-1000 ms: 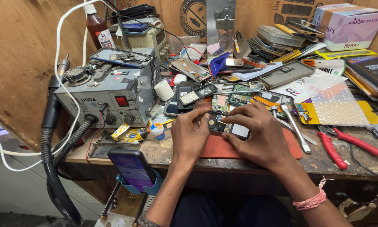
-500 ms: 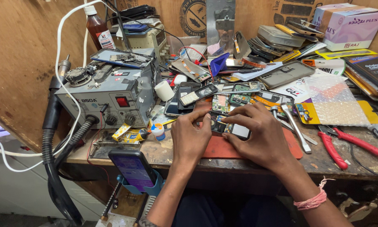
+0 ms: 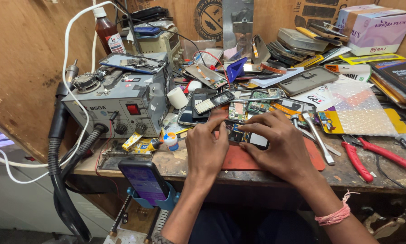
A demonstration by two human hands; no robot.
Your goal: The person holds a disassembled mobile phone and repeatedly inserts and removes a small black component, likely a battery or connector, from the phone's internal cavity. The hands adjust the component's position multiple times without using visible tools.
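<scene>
both hands are on an opened phone [image 3: 250, 137] that lies flat on a red mat [image 3: 275, 159] at the front edge of the workbench [image 3: 347, 174]. the left hand [image 3: 207, 147] has its fingers curled, and the fingertips press on the left end of the phone, probably to stop it from sliding. the right hand [image 3: 279, 144] lies over the right part of the phone with the fingers spread and bent down, and the index finger and thumb come together on the upper edge. the hands cover the contact, so i cannot tell if they pinch a small part or only press on it.

just beyond the fingertips lie green circuit boards [image 3: 257, 104] and other phone parts, near enough to reach. to the right of the right hand's fingers lie metal tweezers [image 3: 318, 138], and further right red pliers [image 3: 370, 158]. to the left of the left hand's fingers stands a small white bottle with a blue cap [image 3: 170, 141], and behind it a grey hot air station [image 3: 117, 106] with its black hose [image 3: 60, 180] hanging down. below the left wrist a phone with a lit screen [image 3: 144, 180] stands in a blue holder, tilted toward the person, maybe for viewing.
</scene>
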